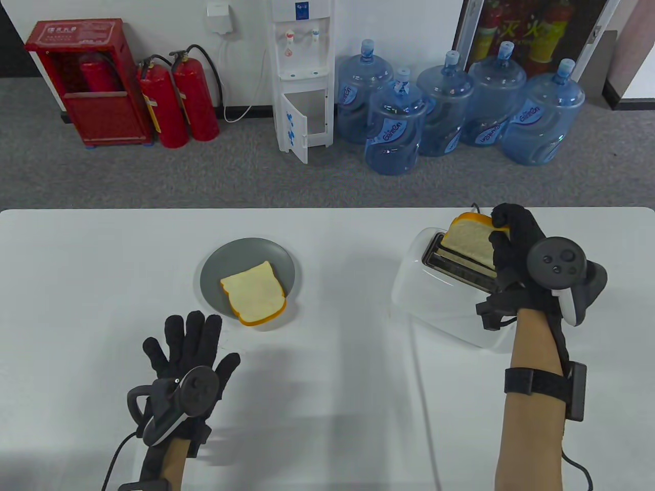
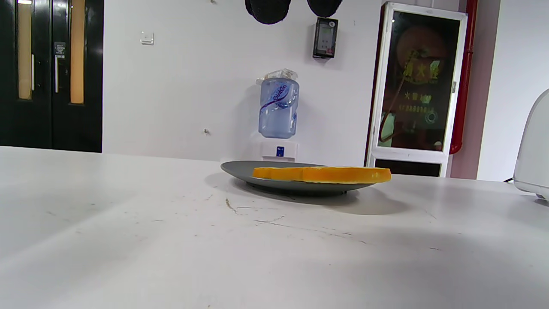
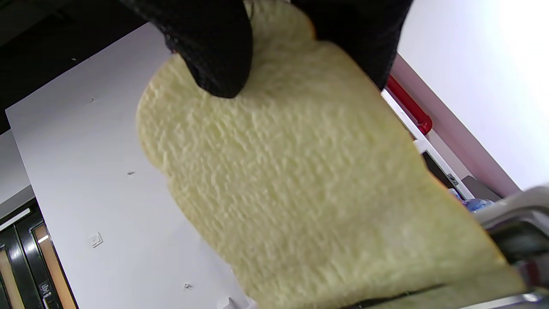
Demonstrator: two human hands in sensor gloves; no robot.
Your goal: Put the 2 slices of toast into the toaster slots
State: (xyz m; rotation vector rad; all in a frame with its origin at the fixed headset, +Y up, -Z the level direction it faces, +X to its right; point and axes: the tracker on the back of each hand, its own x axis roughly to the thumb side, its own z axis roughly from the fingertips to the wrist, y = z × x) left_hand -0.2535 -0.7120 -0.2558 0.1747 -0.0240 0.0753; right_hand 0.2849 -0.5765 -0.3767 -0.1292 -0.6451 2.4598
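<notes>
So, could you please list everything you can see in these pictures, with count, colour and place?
toast slice: 1, pale with orange crust, held at the toaster's slots
toast slice on the plate: 1, same colours, lying flat, overhanging the near rim
toaster: 1, white, table right
plate: 1, grey, table centre-left
table: 1, white
water bottles: 6 on the floor, blue, behind the table
water dispenser: 1, white, at the wall
fire extinguishers: 2, red, beside a red cabinet
left hand: black glove, fingers spread over the table
right hand: black glove, pinching the toast slice
</notes>
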